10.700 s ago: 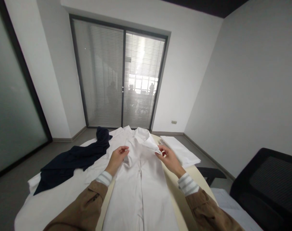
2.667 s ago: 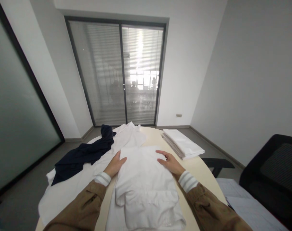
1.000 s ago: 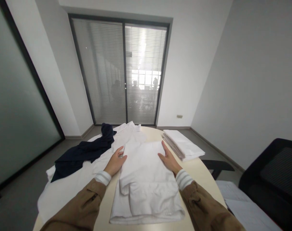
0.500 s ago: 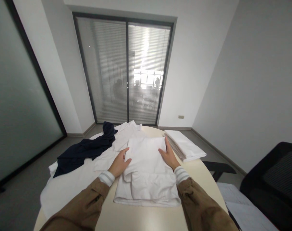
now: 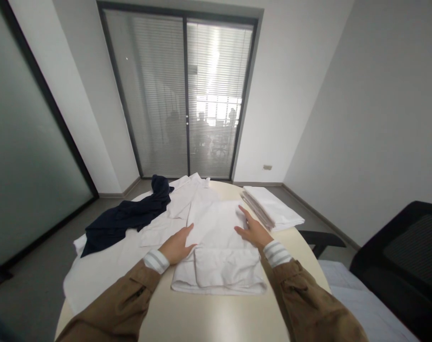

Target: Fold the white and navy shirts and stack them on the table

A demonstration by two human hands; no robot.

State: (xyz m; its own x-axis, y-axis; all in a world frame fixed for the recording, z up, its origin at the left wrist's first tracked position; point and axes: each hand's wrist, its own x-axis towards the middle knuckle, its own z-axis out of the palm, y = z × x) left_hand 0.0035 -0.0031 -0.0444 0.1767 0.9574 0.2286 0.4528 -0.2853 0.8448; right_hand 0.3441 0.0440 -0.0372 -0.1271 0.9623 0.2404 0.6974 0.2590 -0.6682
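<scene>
A folded white shirt [image 5: 219, 247] lies in front of me on the round cream table [image 5: 216, 318]. My left hand [image 5: 176, 247] rests open against the shirt's left edge, fingers stretched flat. My right hand [image 5: 252, 229] lies open on the shirt's right side, fingers spread and pointing away from me. Neither hand grips the cloth. Brown sleeves with striped cuffs cover both forearms.
A stack of folded white cloth [image 5: 273, 212] sits at the right, close to my right hand. A dark navy garment [image 5: 130, 213] and loose white garments [image 5: 105, 259] spread over the table's left. A black chair [image 5: 401, 251] stands at the right.
Over ten seconds the spread shirt became a folded rectangle. In the last second both hands slid along its sides and now lie flatter on it; the view shifted slightly.
</scene>
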